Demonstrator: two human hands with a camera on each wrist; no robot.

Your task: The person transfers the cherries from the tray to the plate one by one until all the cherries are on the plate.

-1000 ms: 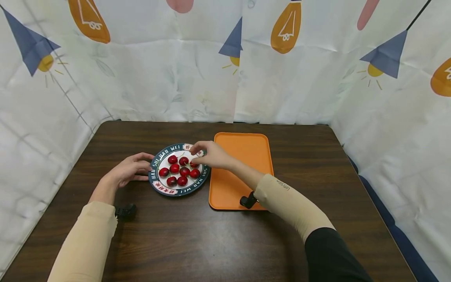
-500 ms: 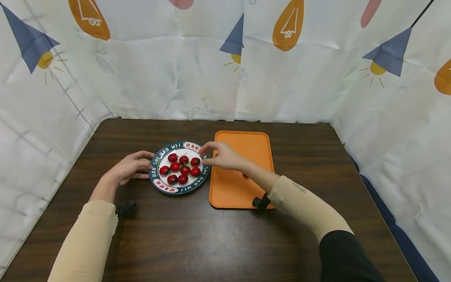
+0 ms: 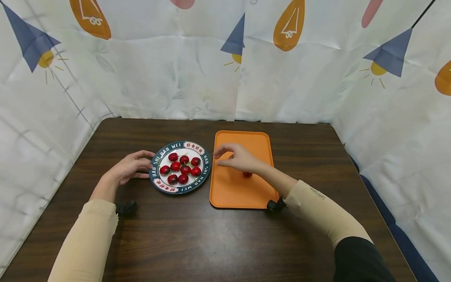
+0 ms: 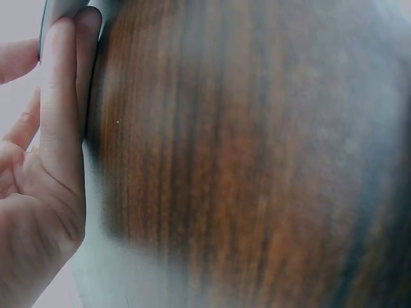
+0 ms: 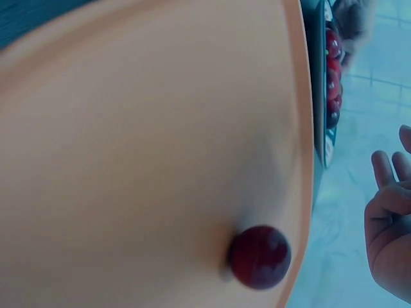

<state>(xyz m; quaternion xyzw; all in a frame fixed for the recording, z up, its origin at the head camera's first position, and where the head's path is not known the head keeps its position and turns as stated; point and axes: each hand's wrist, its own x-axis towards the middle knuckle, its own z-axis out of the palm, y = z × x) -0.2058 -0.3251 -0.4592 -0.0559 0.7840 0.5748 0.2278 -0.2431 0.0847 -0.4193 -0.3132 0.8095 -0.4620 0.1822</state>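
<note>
My left hand touches the left rim of a round plate, its fingers loosely bent and the thumb apart. In the left wrist view, the fingers lie against the rim, mostly out of frame. Several dark red cherries, some with green stems, lie on the plate's white middle. My right hand hovers over the left part of an orange tray, thumb and fingers apart, holding nothing. One cherry lies on the tray, partly hidden behind my right wrist in the head view.
Plate and tray stand side by side on a dark wood-grain table, a narrow gap between them. A white printed curtain hangs along the table's back and sides. Each wrist carries a small black camera.
My right hand has moved right, from the cherries on the plate's right side to above the tray. The tray's cherry has come into sight beside the arm. My left hand stays at the rim.
</note>
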